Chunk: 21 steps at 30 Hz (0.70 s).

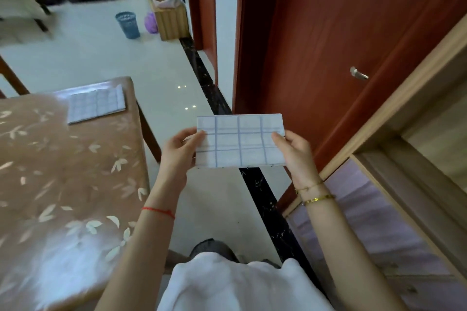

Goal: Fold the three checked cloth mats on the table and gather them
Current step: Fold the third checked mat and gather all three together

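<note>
A folded blue-checked cloth mat (240, 141) was held flat in the air over the pale floor, just right of centre and clear of the table, with the left hand (180, 151) pinching its nine o'clock edge and the right hand (294, 150) pinching its three o'clock edge, fingers closed on the fabric. Toward ten o'clock, well apart from it, a second folded checked mat (96, 103) lay near the far corner of the brown leaf-patterned table (63, 171). A red-brown door (341, 33) stood at one o'clock and a blue wastebasket (127, 25) at eleven o'clock.
</note>
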### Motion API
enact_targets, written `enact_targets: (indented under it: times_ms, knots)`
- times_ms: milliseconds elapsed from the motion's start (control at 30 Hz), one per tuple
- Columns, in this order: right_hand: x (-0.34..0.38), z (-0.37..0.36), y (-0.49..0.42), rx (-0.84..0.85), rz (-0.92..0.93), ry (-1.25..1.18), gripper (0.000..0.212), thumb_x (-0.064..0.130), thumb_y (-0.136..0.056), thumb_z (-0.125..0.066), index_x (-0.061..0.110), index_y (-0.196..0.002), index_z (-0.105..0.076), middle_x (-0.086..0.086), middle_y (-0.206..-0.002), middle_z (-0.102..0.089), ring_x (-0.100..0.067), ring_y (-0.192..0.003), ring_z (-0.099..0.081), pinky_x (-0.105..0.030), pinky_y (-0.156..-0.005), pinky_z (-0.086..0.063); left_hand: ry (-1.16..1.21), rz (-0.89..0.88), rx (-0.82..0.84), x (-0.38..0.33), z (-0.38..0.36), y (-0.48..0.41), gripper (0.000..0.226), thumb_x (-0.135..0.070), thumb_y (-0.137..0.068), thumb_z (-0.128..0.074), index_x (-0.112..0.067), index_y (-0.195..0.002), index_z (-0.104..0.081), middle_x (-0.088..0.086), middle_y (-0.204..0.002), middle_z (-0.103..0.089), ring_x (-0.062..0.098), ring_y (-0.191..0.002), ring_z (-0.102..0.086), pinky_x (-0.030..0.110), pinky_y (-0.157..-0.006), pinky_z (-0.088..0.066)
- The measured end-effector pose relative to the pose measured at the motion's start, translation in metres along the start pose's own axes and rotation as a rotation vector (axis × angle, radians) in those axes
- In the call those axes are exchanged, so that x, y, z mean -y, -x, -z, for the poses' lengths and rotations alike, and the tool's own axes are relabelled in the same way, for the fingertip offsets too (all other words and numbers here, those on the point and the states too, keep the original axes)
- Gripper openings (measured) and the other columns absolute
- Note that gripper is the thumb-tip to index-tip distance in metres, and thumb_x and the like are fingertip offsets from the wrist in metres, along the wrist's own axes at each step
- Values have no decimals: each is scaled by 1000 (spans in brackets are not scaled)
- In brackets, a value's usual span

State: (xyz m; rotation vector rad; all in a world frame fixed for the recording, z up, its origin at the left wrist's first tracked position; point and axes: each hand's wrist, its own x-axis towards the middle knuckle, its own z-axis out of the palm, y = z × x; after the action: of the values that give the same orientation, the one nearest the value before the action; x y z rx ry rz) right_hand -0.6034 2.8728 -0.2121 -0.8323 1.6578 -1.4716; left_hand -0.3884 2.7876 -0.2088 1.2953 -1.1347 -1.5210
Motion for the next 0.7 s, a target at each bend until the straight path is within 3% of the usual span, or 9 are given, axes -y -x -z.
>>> enact_targets:
  times_ms: [67, 200, 300, 400, 467, 533, 633, 700]
  knots:
    - [-2, -3, -20, 44, -17, -17, 19, 17, -95, -59, 2, -98, -69, -16, -101, -73, -19, -89, -65, -37, -80, -50, 21, 3, -39, -1, -2, -9, 14, -21, -92, -67, -14, -103, -71, 8, -93, -67, 18, -75, -62, 16, -46, -47]
    - [-4, -13, -59, 136, -38, -4, 32, 30, -87, -61, -2, -91, -64, -15, -91, -70, -21, -84, -63, -39, -78, -48, 60, 3, -104, -6, -6, -29, 12, -17, -93, -66, -12, -102, -71, 3, -83, -70, 13, -66, -64, 17, -48, -49]
    - [-6, -23, -91, 201, -38, -6, 37, 31, -87, -61, -6, -93, -62, -29, -95, -67, -21, -82, -60, -38, -77, -47, 97, 13, -160, -10, -9, -50, 5, -14, -93, -65, -14, -94, -70, -6, -69, -70, 4, -54, -63, 15, -44, -46]
    - [-10, -37, -129, 234, -25, 4, 57, 42, -82, -63, -13, -95, -53, -42, -94, -54, -19, -80, -49, -37, -73, -38, 107, 11, -192, -14, -11, -76, 6, -13, -94, -64, -12, -97, -69, -3, -72, -68, 2, -51, -61, 14, -43, -44]
    - [-11, -48, -156, 263, -40, 9, 57, 46, -79, -64, -8, -94, -56, -26, -80, -56, -19, -81, -48, -36, -74, -37, 119, 16, -213, -18, -11, -98, 5, -12, -94, -64, -13, -95, -69, -1, -74, -68, 3, -52, -63, 14, -43, -44]
    - [-12, -60, -184, 285, -50, 17, 57, 48, -78, -64, -7, -94, -57, -17, -80, -55, -19, -82, -48, -36, -75, -37, 131, 16, -236, -22, -10, -122, 7, -12, -94, -64, -10, -99, -69, -2, -73, -68, 2, -51, -62, 13, -42, -43]
    - [-11, -83, -228, 290, -15, 31, 67, 48, -79, -65, -13, -98, -48, -45, -94, -49, -18, -83, -45, -37, -74, -34, 150, 2, -262, -32, -8, -162, 13, -9, -94, -63, -5, -105, -66, -9, -60, -65, -2, -42, -55, 10, -37, -37]
    - [-7, -99, -259, 284, -5, 35, 68, 47, -79, -65, -15, -99, -47, -46, -99, -45, -18, -83, -45, -37, -75, -34, 157, -2, -273, -41, -5, -192, 13, -8, -94, -62, -4, -106, -66, -11, -54, -64, -2, -40, -53, 10, -36, -36]
